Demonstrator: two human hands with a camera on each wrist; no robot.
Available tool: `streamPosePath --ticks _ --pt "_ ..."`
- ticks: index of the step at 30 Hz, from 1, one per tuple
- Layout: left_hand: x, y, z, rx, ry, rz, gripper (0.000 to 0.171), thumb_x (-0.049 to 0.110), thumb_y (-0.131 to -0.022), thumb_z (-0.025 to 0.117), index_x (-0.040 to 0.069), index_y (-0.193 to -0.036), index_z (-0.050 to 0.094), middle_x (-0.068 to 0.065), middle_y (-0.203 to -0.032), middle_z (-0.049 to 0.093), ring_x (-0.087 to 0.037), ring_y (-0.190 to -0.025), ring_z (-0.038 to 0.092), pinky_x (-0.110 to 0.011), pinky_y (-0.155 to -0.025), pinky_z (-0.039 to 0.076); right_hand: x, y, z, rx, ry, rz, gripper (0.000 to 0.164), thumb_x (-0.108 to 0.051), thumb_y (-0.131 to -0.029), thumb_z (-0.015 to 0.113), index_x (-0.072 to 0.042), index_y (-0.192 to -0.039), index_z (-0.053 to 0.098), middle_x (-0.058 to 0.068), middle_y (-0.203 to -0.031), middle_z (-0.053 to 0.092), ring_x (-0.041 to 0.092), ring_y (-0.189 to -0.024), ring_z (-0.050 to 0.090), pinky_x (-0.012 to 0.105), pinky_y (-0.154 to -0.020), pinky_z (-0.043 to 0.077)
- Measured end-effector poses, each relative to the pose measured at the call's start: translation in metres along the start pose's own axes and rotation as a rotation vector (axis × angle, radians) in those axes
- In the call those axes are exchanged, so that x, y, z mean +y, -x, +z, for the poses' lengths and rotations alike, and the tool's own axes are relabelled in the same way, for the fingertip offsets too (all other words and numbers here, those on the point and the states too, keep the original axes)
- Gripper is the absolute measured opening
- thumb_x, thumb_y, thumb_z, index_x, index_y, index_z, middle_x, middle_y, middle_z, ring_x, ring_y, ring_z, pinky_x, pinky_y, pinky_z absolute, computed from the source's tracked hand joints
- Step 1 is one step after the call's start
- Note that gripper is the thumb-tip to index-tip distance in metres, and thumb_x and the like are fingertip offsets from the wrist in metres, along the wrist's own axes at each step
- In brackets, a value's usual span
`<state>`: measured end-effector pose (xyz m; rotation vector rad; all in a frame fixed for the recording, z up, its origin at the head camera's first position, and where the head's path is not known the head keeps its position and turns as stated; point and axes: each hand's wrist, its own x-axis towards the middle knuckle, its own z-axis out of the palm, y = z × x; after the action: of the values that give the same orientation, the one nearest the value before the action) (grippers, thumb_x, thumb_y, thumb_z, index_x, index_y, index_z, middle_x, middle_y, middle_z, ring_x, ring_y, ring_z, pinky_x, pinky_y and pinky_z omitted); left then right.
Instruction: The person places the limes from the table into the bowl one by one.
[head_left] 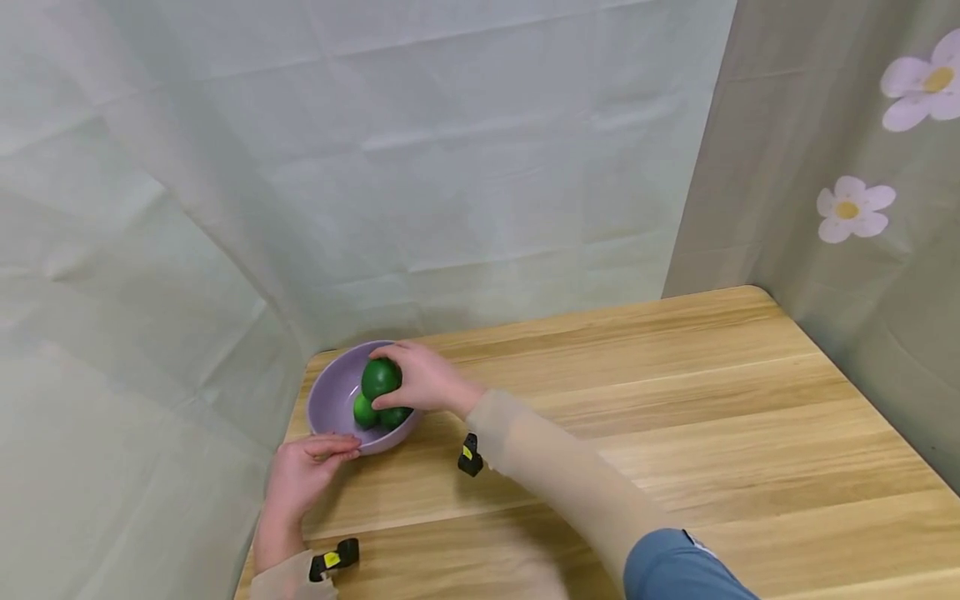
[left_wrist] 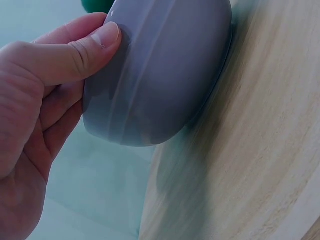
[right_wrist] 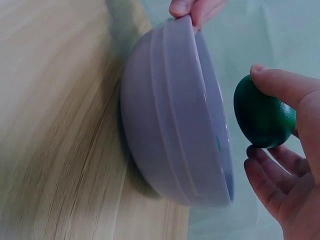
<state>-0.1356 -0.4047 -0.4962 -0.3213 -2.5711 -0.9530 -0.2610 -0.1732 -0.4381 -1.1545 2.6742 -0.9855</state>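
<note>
A purple bowl [head_left: 327, 398] stands at the table's back left corner. My left hand [head_left: 306, 471] pinches its near rim, the thumb [left_wrist: 102, 40] on the outside wall and the other fingers partly hidden behind the rim. Over the bowl's opening, my right hand [head_left: 427, 379] holds a glossy dark green lime [head_left: 380, 378] between thumb and fingers. In the right wrist view that dark green lime [right_wrist: 262, 112] is apart from the bowl [right_wrist: 170, 115]. Inside lie a brighter green lime [head_left: 364, 412] and another dark green fruit [head_left: 394, 417], partly covered by the right hand.
The wooden table [head_left: 637, 408] extends far to the right of the bowl. Pale curtain [head_left: 480, 167] hangs along the back and left edges. On the right is a grey curtain [head_left: 780, 150] with printed flowers. Each wrist wears a small black camera [head_left: 470, 455].
</note>
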Motion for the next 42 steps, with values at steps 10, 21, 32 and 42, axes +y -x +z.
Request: streamPosePath --ticks 10,21,32,42 --pt "-0.003 0.004 -0.004 -0.003 -0.001 0.006 0.023 0.000 -0.072 0.087 0.020 -0.082 0.082 0.005 -0.087 0.076 0.000 -0.086 0.068 -0.002 -0.086 0.040 -0.026 -0.021 0.018 -0.049 0.058 -0.021 0.074 -0.055 -0.080 0.078 -0.028 -0.143 0.051 -0.006 -0.139 0.051 0.007 -0.115 0.053 0.018 -0.087 0.047" --pt "-0.002 0.007 -0.005 0.004 0.027 0.032 0.027 -0.008 -0.072 0.084 0.016 -0.082 0.082 0.004 -0.086 0.076 0.004 -0.084 0.067 -0.004 -0.080 0.045 -0.044 -0.031 0.034 -0.058 0.121 0.035 0.075 -0.057 -0.078 0.079 -0.032 -0.143 0.051 -0.007 -0.139 0.051 0.006 -0.110 0.057 0.019 -0.086 0.048" --pt "0.004 0.010 -0.009 0.021 -0.014 0.057 0.026 -0.006 -0.069 0.086 0.016 -0.081 0.082 0.004 -0.086 0.076 0.013 -0.088 0.063 -0.002 -0.086 0.041 -0.047 -0.033 0.043 -0.096 0.185 0.034 0.075 -0.056 -0.079 0.079 -0.031 -0.144 0.050 -0.010 -0.138 0.053 0.004 -0.115 0.054 0.018 -0.090 0.046" --pt "0.007 0.014 -0.010 0.030 -0.027 0.097 0.027 -0.008 -0.067 0.087 0.015 -0.081 0.082 0.004 -0.086 0.076 0.009 -0.088 0.066 -0.002 -0.086 0.041 -0.050 -0.033 0.048 -0.120 0.195 0.021 0.074 -0.055 -0.081 0.078 -0.031 -0.145 0.049 -0.011 -0.140 0.052 0.004 -0.118 0.053 0.019 -0.093 0.046"
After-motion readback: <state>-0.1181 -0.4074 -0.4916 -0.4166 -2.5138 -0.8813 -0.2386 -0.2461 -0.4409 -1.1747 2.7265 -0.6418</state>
